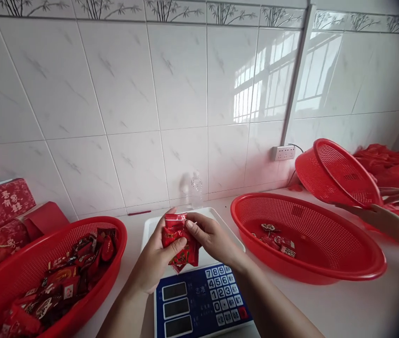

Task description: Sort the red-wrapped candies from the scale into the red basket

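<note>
Several red, shiny wrapped candy packets (181,241) are bunched between my two hands, held over a digital weighing scale (199,300). My left hand (162,256) grips the bunch from the left, its thumb laid across the front. On the right side, my right hand (208,234) closes its thumb and fingers on the upper edge of the same packets. The scale has a white pan (216,216) behind a blue panel with number keys and dark displays. How many packets are in my hands cannot be made out.
A red basket (123,234) with many wrapped candies stands left. Another red basket (326,274) with a few packets is on the right. Beyond it, another person's hands (379,218) tilt a red basket (307,173). A clear bottle (196,190) stands by the wall; red boxes (7,197) sit far left.
</note>
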Motion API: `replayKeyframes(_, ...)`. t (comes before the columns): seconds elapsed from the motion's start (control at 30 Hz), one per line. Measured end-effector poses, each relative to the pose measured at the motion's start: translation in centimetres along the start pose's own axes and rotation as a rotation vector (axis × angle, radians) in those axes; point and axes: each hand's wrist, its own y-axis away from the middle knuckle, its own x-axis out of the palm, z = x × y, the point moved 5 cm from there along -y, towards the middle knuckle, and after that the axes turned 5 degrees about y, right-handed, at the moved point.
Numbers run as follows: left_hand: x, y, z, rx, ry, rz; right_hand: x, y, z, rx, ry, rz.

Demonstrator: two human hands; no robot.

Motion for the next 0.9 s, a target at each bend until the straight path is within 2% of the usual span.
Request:
replayKeyframes(0.13, 0.4, 0.3, 0.3, -0.104, -0.066, 0.079, 0.2, 0.1, -0.6, 0.136, -0.046, 0.002)
replayKeyframes(0.2, 0.5, 0.3, 0.6, -0.119, -0.063, 0.077, -0.3, -0.1, -0.8, 0.122, -0.020, -0.082)
replayKeyframes(0.3, 0.2, 0.1, 0.7, -0.092, -0.069, 0.027, -1.8, -0.5, -1.4, 0.044, 0.048, -0.282)
replayKeyframes(0.37, -0.3, 0.0, 0.6, -0.074, -0.082, -0.018, -2.9, -0.7, -2.6, 0.070, 0.077, -0.384)
replayKeyframes(0.43, -1.1, -0.2, 0.3, -0.042, -0.091, -0.078, -3.8, -1.0, -4.0, 0.140, 0.159, -0.409)
replayKeyframes(0.6, -2.8, -0.7, -0.7, 0.063, -0.037, -0.263, -3.4, -1.4, -7.1, 0.295, 0.581, -0.206)
replayKeyframes(0.7, -3.1, -0.9, -0.8, 0.093, -0.001, -0.298, -3.0, -1.4, -7.6, 0.305, 0.653, -0.193)
replayKeyframes(0.8, -3.1, -1.0, -0.7, 0.109, 0.002, -0.304, -2.6, -1.2, -6.4, 0.268, 0.549, -0.158)
replayKeyframes(0.9, -3.0, -1.1, -0.2, 0.123, -0.001, -0.323, -1.0, -0.7, -4.3, 0.206, 0.162, 0.056)
